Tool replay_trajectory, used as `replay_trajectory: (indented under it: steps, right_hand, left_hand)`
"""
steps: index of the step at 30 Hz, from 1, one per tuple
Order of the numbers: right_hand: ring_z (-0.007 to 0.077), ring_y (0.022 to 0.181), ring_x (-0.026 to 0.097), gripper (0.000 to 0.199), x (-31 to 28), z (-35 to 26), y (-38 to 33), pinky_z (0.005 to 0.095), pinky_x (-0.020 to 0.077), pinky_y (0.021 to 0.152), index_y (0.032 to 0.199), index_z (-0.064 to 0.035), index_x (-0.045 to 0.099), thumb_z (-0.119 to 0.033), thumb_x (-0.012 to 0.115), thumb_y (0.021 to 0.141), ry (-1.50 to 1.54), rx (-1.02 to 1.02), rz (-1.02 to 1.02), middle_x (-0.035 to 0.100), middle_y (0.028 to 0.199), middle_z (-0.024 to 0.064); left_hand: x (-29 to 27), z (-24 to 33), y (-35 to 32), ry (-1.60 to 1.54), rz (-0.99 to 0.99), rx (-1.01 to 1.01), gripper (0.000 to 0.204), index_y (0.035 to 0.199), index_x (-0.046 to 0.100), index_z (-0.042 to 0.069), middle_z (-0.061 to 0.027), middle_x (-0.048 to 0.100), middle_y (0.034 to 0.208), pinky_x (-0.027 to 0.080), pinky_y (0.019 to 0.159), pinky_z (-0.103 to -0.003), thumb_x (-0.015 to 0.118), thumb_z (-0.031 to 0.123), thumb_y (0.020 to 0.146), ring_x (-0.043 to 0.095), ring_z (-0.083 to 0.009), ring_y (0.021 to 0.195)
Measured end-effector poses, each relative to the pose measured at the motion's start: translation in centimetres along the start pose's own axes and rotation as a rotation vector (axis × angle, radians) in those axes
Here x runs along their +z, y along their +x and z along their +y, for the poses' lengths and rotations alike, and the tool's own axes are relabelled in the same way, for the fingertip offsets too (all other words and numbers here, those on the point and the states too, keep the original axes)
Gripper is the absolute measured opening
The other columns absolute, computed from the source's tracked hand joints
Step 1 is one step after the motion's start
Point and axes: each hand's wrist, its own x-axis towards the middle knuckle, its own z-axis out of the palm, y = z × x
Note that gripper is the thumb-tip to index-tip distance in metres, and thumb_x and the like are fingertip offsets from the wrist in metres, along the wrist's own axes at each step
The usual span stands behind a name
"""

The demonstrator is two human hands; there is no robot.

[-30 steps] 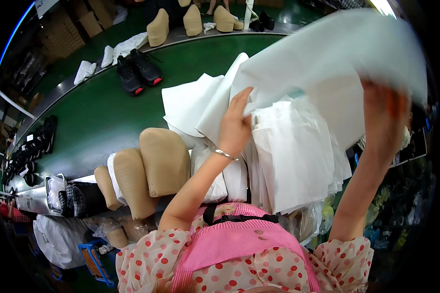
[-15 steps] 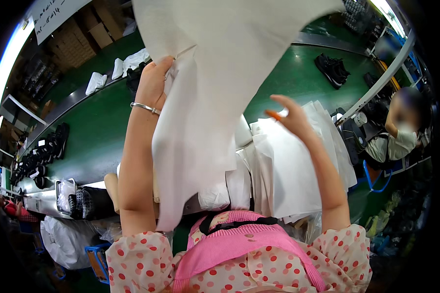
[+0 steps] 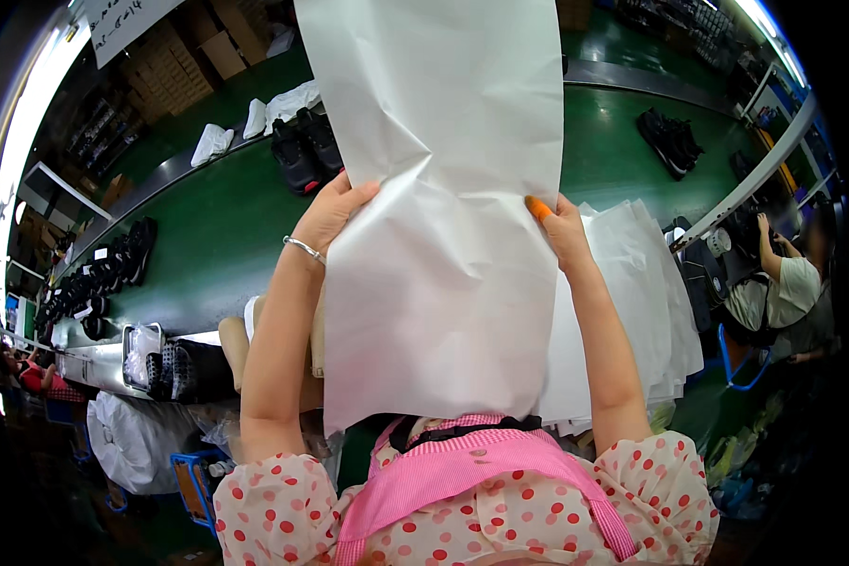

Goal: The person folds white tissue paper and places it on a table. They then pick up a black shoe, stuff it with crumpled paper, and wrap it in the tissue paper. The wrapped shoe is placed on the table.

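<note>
A large sheet of white tissue paper (image 3: 443,236) hangs upright in front of me, reaching from the top of the view down to my chest. My left hand (image 3: 330,215) grips its left edge; a silver bracelet sits on that wrist. My right hand (image 3: 561,226) pinches the right edge, with an orange cap on the thumb. Behind the sheet, to the right, lies a stack of white paper sheets (image 3: 641,302). The sheet hides most of what lies under it.
A green conveyor belt (image 3: 207,245) runs across, carrying a pair of black shoes (image 3: 306,151), another black pair (image 3: 669,141) and white wrapped bundles (image 3: 212,141). Tan shoe forms (image 3: 236,344) stand by my left arm. Another person (image 3: 773,283) sits at the right. Cardboard boxes are stacked at the back left.
The sheet went from being lifted off the stack at the right to hanging upright in front of me. My right hand, spread free half a second ago, now pinches its right edge.
</note>
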Motion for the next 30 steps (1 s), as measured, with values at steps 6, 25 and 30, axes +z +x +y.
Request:
replay_trajectory:
  steps: [6, 25, 30]
  right_hand:
    - [0.0096, 0.088, 0.057, 0.022, -2.5, 3.7, -0.2, 0.0226, 0.0459, 0.076, 0.107, -0.0010, 0.062, -0.009, 0.054, 0.088, 0.056, -0.002, 0.008, 0.063, 0.100, 0.0042]
    - [0.0164, 0.092, 0.055, 0.034, -10.6, -3.3, -8.3, 0.0211, 0.0399, 0.081, 0.067, 0.0036, 0.062, 0.020, 0.033, 0.065, 0.178, -0.586, -0.039, 0.055, 0.111, 0.0126]
    - [0.0190, 0.092, 0.056, 0.030, -11.7, -7.2, -11.1, 0.0232, 0.0395, 0.083, 0.064, 0.0021, 0.061, 0.018, 0.038, 0.053, -0.266, -0.802, 0.165, 0.061, 0.099, 0.0119]
  left_hand:
    - [-5.7, -4.3, 2.2, 0.023, 0.155, -0.024, 0.020, 0.105, 0.059, -0.001, -0.0095, 0.063, 0.095, 0.055, 0.067, -0.031, 0.050, 0.002, 0.088, 0.063, -0.0164, 0.079]
    - [-0.9, -1.5, -2.9, 0.043, -0.457, 0.318, 0.028, 0.090, 0.064, -0.009, -0.0065, 0.064, 0.089, 0.040, 0.088, -0.030, 0.053, 0.017, 0.088, 0.058, -0.0176, 0.091]
    - [-0.3, -2.0, -0.3, -0.050, -0.484, 0.094, 0.035, 0.102, 0.061, -0.006, -0.0103, 0.064, 0.100, 0.043, 0.088, -0.035, 0.046, 0.024, 0.094, 0.059, -0.0185, 0.095]
